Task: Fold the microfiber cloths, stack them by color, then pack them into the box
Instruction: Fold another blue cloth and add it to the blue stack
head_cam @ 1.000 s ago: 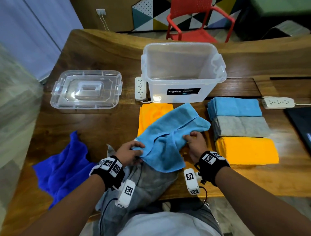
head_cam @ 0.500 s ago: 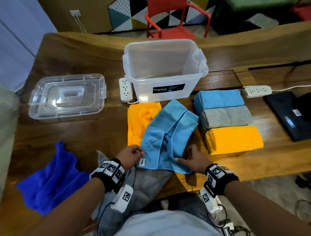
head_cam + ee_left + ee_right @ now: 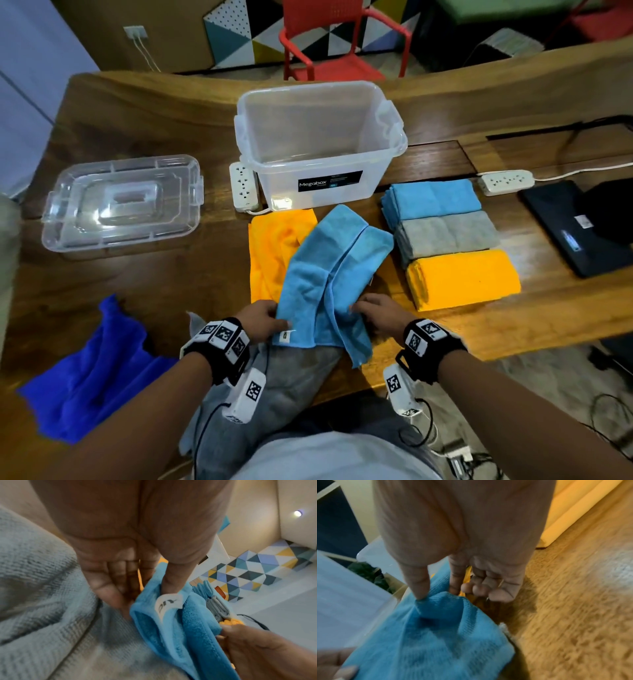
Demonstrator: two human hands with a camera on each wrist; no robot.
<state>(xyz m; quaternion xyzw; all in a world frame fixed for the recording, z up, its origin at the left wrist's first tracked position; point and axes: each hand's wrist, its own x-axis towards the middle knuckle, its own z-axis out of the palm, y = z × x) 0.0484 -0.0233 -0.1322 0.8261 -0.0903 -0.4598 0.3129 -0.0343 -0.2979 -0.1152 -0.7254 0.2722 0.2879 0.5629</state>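
Here the light blue cloth [image 3: 329, 274] is pinched at its near corners by the left hand [image 3: 258, 320] and the right hand [image 3: 375, 317], spread on the table [image 3: 137, 274] over an orange cloth [image 3: 274, 246], before the box [image 3: 318, 144].

Camera setup: one head view, two wrist views.
Head view looks forward and down over the wooden table [image 3: 137, 281] from its near edge. Each wrist view looks close along its hand; all three share the light blue cloth [image 3: 329, 274] [image 3: 185, 628] [image 3: 436, 628].
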